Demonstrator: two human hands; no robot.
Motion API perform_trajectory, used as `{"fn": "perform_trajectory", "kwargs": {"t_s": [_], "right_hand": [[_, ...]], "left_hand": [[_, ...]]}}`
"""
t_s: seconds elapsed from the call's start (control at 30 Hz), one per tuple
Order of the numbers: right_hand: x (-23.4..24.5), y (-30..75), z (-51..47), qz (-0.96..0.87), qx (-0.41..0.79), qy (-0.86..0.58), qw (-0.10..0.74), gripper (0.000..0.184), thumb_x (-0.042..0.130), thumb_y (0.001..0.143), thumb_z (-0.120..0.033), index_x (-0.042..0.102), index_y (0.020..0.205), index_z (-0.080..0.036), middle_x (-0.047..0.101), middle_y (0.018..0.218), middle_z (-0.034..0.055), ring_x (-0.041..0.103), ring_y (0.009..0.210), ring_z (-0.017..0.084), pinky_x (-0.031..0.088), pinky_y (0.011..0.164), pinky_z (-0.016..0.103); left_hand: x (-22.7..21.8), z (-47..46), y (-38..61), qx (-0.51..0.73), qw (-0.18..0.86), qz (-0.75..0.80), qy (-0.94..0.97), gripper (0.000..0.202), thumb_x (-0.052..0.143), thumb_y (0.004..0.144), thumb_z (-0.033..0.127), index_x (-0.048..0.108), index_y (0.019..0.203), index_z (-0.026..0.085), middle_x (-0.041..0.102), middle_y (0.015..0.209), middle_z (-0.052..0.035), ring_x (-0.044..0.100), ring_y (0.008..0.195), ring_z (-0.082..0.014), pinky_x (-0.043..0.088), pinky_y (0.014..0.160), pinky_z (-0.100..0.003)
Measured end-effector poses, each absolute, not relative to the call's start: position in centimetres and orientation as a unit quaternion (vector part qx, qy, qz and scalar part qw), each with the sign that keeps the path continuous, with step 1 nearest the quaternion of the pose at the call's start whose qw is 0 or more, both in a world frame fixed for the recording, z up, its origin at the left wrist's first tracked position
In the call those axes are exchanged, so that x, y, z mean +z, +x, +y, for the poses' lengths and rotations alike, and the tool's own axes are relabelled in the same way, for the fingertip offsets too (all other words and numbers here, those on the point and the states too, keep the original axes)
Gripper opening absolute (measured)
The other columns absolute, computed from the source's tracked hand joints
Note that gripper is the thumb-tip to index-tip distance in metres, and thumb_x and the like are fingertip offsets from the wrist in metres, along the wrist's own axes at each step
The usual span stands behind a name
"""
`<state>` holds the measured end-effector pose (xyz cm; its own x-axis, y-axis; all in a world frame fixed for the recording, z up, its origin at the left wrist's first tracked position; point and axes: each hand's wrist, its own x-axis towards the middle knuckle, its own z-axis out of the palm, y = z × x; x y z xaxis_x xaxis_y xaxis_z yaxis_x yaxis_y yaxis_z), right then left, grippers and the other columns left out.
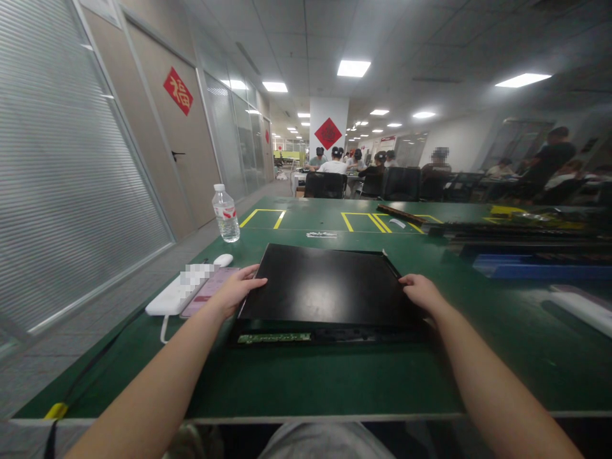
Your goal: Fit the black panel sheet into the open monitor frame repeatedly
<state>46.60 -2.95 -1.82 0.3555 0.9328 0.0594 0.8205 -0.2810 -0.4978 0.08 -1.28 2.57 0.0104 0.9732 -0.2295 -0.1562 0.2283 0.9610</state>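
Observation:
A black, glossy flat screen panel [329,287] lies between my two hands over the green table. My left hand [239,288] grips its left edge, thumb on top and fingers at the side and below. On the opposite edge, my right hand [421,292] pinches the panel's right side. Along the near side, a green circuit board strip [274,338] shows within a dark frame [373,335] under the panel. How much of that frame lies beneath the panel is hidden.
Left of the panel are a white power bank [179,293] with a cable, a phone [210,292], a white earbud case [223,260] and a water bottle [225,213]. Dark strips [507,233] and a blue strip [521,266] lie right. People sit beyond the table.

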Motion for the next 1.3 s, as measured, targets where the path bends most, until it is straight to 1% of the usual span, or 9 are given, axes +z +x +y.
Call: {"fn": "perform_trajectory", "kwargs": {"t_s": [0.13, 0.27, 0.5, 0.67, 0.87, 0.97, 1.1, 1.2, 1.3], "right_hand": [[-1.98, 46.65, -2.92, -0.555, 0.119, -0.791, 0.23, 0.043, 0.054, 0.07, -0.006, 0.076, 0.105, -0.015, 0.074, 0.108, 0.0108, 0.068, 0.101, 0.024, 0.05, 0.088, 0.03], [-1.92, 46.59, -2.95, -0.552, 0.124, -0.793, 0.226, 0.042, 0.054, 0.071, -0.006, 0.076, 0.106, -0.014, 0.074, 0.11, 0.0115, 0.068, 0.103, 0.024, 0.05, 0.089, 0.03], [-1.59, 46.38, -3.12, -0.551, 0.134, -0.794, 0.217, 0.042, 0.052, 0.075, -0.006, 0.074, 0.111, -0.013, 0.073, 0.113, 0.011, 0.067, 0.105, 0.024, 0.048, 0.09, 0.029], [-1.49, 46.27, -3.14, -0.547, 0.134, -0.797, 0.218, 0.041, 0.053, 0.075, -0.006, 0.074, 0.11, -0.014, 0.073, 0.114, 0.0109, 0.067, 0.105, 0.024, 0.049, 0.088, 0.028], [-1.76, 46.46, -3.09, -0.551, 0.123, -0.791, 0.235, 0.04, 0.056, 0.07, -0.007, 0.076, 0.104, -0.016, 0.074, 0.107, 0.0103, 0.068, 0.101, 0.024, 0.05, 0.088, 0.03], [-1.87, 46.57, -3.07, -0.55, 0.124, -0.788, 0.245, 0.038, 0.056, 0.07, -0.007, 0.076, 0.101, -0.017, 0.074, 0.107, 0.0094, 0.068, 0.102, 0.024, 0.05, 0.089, 0.029], [-1.73, 46.48, -3.07, -0.545, 0.129, -0.792, 0.243, 0.035, 0.057, 0.072, -0.008, 0.076, 0.101, -0.017, 0.074, 0.106, 0.0093, 0.068, 0.1, 0.023, 0.049, 0.087, 0.028], [-1.48, 46.29, -3.06, -0.54, 0.125, -0.798, 0.236, 0.032, 0.058, 0.077, -0.013, 0.074, 0.105, -0.015, 0.073, 0.106, 0.0101, 0.068, 0.098, 0.022, 0.049, 0.085, 0.028], [-1.25, 46.19, -3.0, -0.517, 0.129, -0.809, 0.248, 0.037, 0.057, 0.085, -0.024, 0.069, 0.117, -0.014, 0.073, 0.107, 0.0112, 0.068, 0.094, 0.022, 0.05, 0.081, 0.029]], "left_hand": [[2.7, -1.37, 0.14, 0.478, 0.593, 0.512, 0.398, 0.059, 0.082, 0.062, 0.006, 0.067, 0.117, 0.019, 0.078, 0.096, -0.0084, 0.075, 0.084, -0.0274, 0.061, 0.069, -0.034], [2.78, -1.38, 0.23, 0.48, 0.583, 0.522, 0.397, 0.061, 0.083, 0.06, 0.006, 0.067, 0.118, 0.018, 0.078, 0.098, -0.0097, 0.075, 0.083, -0.0269, 0.061, 0.069, -0.033], [2.96, -1.49, 0.27, 0.471, 0.582, 0.526, 0.403, 0.061, 0.081, 0.063, 0.005, 0.066, 0.121, 0.018, 0.078, 0.095, -0.0089, 0.076, 0.079, -0.0257, 0.061, 0.068, -0.033], [3.15, -1.68, 0.39, 0.476, 0.579, 0.518, 0.411, 0.059, 0.082, 0.062, 0.006, 0.067, 0.118, 0.019, 0.078, 0.096, -0.0087, 0.075, 0.08, -0.0246, 0.061, 0.07, -0.032], [3.35, -1.93, 0.52, 0.497, 0.576, 0.481, 0.436, 0.054, 0.087, 0.058, 0.012, 0.071, 0.109, 0.019, 0.075, 0.114, -0.01, 0.073, 0.097, -0.0275, 0.06, 0.083, -0.035], [3.22, -1.82, 0.42, 0.501, 0.575, 0.464, 0.452, 0.056, 0.088, 0.056, 0.015, 0.071, 0.109, 0.019, 0.074, 0.114, -0.0108, 0.071, 0.103, -0.029, 0.059, 0.088, -0.037], [3.2, -1.73, 0.38, 0.507, 0.581, 0.439, 0.462, 0.062, 0.089, 0.053, 0.017, 0.069, 0.112, 0.017, 0.075, 0.114, -0.0106, 0.069, 0.107, -0.0302, 0.058, 0.089, -0.038], [3.31, -1.79, 0.49, 0.517, 0.58, 0.42, 0.469, 0.067, 0.089, 0.053, 0.019, 0.068, 0.116, 0.016, 0.073, 0.117, -0.0114, 0.067, 0.112, -0.0312, 0.057, 0.092, -0.038], [3.48, -1.94, 0.66, 0.53, 0.578, 0.401, 0.474, 0.074, 0.089, 0.053, 0.02, 0.064, 0.122, 0.015, 0.072, 0.121, -0.0128, 0.066, 0.113, -0.0315, 0.056, 0.095, -0.039]]}}
